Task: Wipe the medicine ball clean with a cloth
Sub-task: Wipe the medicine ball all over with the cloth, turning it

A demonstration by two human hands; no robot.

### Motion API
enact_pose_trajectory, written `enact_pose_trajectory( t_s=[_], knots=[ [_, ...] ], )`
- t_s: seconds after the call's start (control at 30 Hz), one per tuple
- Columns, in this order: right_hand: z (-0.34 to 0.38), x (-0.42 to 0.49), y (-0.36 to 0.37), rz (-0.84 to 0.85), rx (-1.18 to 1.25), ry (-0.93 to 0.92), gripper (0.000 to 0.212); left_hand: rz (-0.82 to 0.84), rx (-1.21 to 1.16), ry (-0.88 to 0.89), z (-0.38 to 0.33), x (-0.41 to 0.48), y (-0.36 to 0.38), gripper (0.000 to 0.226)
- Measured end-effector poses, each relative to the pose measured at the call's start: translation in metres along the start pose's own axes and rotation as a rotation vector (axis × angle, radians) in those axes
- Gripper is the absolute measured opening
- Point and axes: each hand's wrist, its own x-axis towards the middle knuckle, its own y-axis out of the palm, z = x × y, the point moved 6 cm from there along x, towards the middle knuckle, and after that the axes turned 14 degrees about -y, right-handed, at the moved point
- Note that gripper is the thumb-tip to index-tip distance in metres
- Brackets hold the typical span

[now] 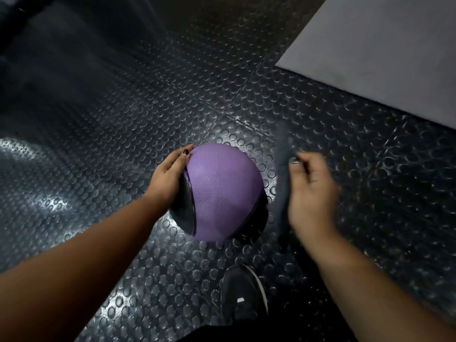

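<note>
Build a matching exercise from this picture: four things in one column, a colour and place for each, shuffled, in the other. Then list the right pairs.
Things:
1. medicine ball
2. cloth
3. mat
4. shoe

Descriptions:
A. pale grey, in the upper right corner of the view
B. purple, with the left hand against its side
C. black, near the bottom edge of the view
D. dark and blurred, held by the right hand beside the ball

Pairs: 1-B, 2-D, 3-A, 4-C

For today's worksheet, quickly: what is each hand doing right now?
Left hand: open, pressed flat against the side of the ball.
Right hand: closed on the cloth, though the hand is blurred.
</note>
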Motion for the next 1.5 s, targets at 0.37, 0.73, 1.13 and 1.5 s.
enact_pose_trajectory(
  t_s=[0.37, 0.73, 1.13, 1.5],
  knots=[
    [0.035, -0.048, 0.096, 0.293, -0.389, -0.55, 0.027, -0.146, -0.034, 0.133, 0.005, -0.017, 0.016, 0.036],
    [-0.076, -0.006, 0.0, 0.158, -0.301, 0.202, 0.023, -0.183, -0.093, 0.076, 0.018, -0.017, 0.001, 0.029],
    [-0.004, 0.013, 0.057, 0.365, -0.35, -0.136, 0.033, -0.248, 0.029, 0.198, 0.014, -0.026, 0.021, 0.036],
    [-0.078, -0.035, 0.04, 0.202, -0.102, 0.276, 0.039, -0.243, 0.114, 0.281, 0.012, -0.035, 0.027, 0.036]
  ],
)
